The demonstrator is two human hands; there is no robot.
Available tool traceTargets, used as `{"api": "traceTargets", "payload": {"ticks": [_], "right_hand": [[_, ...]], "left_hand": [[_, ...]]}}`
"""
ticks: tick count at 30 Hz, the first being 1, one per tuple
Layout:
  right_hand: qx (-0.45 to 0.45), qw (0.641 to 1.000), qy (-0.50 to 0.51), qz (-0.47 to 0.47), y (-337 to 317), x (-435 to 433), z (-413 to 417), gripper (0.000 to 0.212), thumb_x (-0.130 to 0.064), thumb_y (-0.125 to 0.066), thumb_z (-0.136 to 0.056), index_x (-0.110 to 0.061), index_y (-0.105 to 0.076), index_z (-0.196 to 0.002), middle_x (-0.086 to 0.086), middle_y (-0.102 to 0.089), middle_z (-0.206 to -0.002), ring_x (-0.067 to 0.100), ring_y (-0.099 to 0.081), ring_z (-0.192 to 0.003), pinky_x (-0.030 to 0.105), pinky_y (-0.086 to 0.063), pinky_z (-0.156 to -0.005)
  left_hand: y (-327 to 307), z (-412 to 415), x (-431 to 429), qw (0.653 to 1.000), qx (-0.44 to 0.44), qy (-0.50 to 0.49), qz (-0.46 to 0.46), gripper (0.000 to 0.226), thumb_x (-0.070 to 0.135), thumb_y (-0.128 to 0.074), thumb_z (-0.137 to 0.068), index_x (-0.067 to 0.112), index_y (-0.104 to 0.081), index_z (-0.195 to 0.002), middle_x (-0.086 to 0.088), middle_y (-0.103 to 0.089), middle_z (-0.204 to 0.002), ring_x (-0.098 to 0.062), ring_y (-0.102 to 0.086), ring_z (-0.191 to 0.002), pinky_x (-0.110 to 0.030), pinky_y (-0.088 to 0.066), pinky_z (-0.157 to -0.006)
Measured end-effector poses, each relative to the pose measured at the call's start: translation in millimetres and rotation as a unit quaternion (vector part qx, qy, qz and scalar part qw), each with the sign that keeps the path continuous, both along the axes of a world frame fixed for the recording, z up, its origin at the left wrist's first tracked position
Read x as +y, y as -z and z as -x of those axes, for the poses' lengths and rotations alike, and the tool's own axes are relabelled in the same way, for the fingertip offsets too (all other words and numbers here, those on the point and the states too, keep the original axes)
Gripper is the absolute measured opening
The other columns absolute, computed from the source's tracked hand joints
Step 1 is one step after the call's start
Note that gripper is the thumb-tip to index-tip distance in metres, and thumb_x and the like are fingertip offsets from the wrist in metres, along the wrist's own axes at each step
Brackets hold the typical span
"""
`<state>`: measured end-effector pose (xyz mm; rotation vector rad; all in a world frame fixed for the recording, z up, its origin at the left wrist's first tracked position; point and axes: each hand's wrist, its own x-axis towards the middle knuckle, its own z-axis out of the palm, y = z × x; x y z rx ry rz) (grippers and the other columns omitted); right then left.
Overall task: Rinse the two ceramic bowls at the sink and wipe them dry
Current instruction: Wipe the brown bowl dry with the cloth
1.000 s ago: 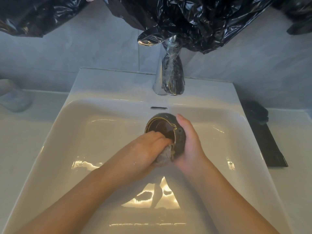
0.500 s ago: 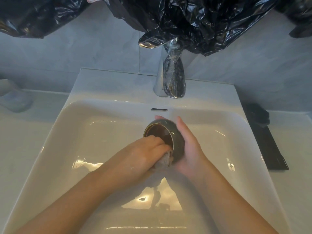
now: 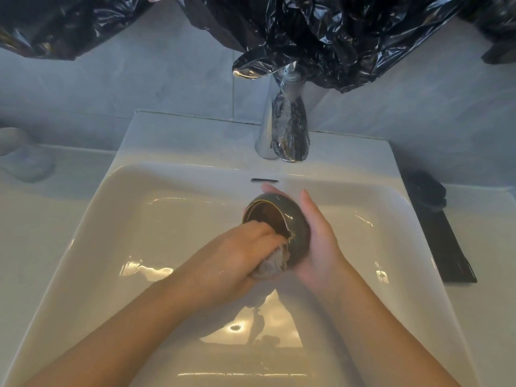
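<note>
Everything was set over the white sink (image 3: 145, 219), with crinkly black plastic (image 3: 321, 32) hung above it and partly wrapped round the tap (image 3: 289, 132). No water was seen coming off the spout.

The right hand (image 3: 321, 244) was cupped round the outside of the dark bowl (image 3: 297, 227), with its fingers wrapped behind the far side. That way the bowl was held tipped on its side above the basin, mouth turned to the left. The left hand (image 3: 240, 255) was bunched tight round a cloth (image 3: 272, 265), which was pushed in at the bowl's near rim.

So the wiping step was judged to be in hand, on the inside of one bowl. For the next move, the cloth would need to be worked round the inner wall while the bowl is turned in the right hand, then the outside done. A firm hold is called for, since wet glaze would be slippery.

Stuff that couldn't be made out:
- the second bowl wasn't in shot at all
- a dark flat thing (image 3: 441, 241) lay on the counter to the right, not identifiable
- a blurry pale object (image 3: 25, 160) at the left edge was cut off, possibly a glass
- whether the cloth was wet or dry couldn't be told
- the left fingertips were buried in the cloth
</note>
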<state>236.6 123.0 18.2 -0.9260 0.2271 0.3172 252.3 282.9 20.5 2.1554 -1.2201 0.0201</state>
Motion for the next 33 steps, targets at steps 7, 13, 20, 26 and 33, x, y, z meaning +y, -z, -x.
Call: {"api": "traceTargets", "payload": {"ticks": [7, 13, 20, 26, 33], "right_hand": [[-0.173, 0.972, 0.125, 0.098, 5, 19, 10, 0.047, -0.050, -0.062, -0.079, -0.024, -0.063, -0.118, 0.013, -0.062, -0.109, 0.030, -0.058, -0.095, 0.040, -0.049, -0.081], [-0.081, 0.996, 0.036, 0.012, 0, 10, 5, 0.050, -0.047, -0.068, -0.080, -0.026, -0.063, -0.125, 0.009, -0.067, -0.110, 0.023, -0.067, -0.095, 0.035, -0.054, -0.081], [-0.028, 0.996, 0.061, 0.054, -4, 13, 7, 0.037, -0.039, -0.057, -0.083, -0.022, -0.072, -0.113, 0.009, -0.072, -0.101, 0.025, -0.066, -0.094, 0.034, -0.055, -0.079], [-0.217, 0.961, 0.120, 0.124, 2, 24, 6, 0.048, -0.049, -0.059, -0.083, -0.029, -0.061, -0.126, 0.013, -0.063, -0.117, 0.029, -0.061, -0.104, 0.049, -0.048, -0.092], [-0.082, 0.996, 0.022, 0.016, -2, 9, 4, 0.079, -0.064, -0.079, -0.060, -0.024, -0.063, -0.126, 0.007, -0.070, -0.112, 0.022, -0.066, -0.102, 0.035, -0.053, -0.086]], "left_hand": [[-14, 20, -16, 0.891, 0.383, -0.110, 0.215, 0.024, 0.025, -0.068, -0.078, 0.026, -0.059, -0.101, 0.008, -0.068, -0.087, -0.007, -0.066, -0.084, -0.019, -0.052, -0.071], [-10, 10, -5, 0.971, 0.191, -0.092, 0.107, 0.036, 0.046, -0.062, -0.079, 0.016, -0.058, -0.098, 0.008, -0.061, -0.087, -0.008, -0.057, -0.080, -0.018, -0.046, -0.067], [-4, 9, -6, 0.990, 0.125, -0.052, 0.039, 0.032, 0.048, -0.061, -0.078, 0.032, -0.047, -0.103, 0.003, -0.062, -0.097, -0.010, -0.056, -0.088, -0.021, -0.046, -0.076], [-19, 19, -17, 0.869, 0.389, -0.132, 0.277, 0.031, 0.032, -0.072, -0.075, 0.020, -0.062, -0.102, 0.007, -0.071, -0.087, -0.012, -0.069, -0.083, -0.029, -0.056, -0.072], [-10, 0, -1, 0.998, 0.046, -0.001, 0.051, 0.031, 0.038, -0.066, -0.083, 0.016, -0.058, -0.104, 0.003, -0.059, -0.098, -0.006, -0.052, -0.087, -0.015, -0.042, -0.075]]}}
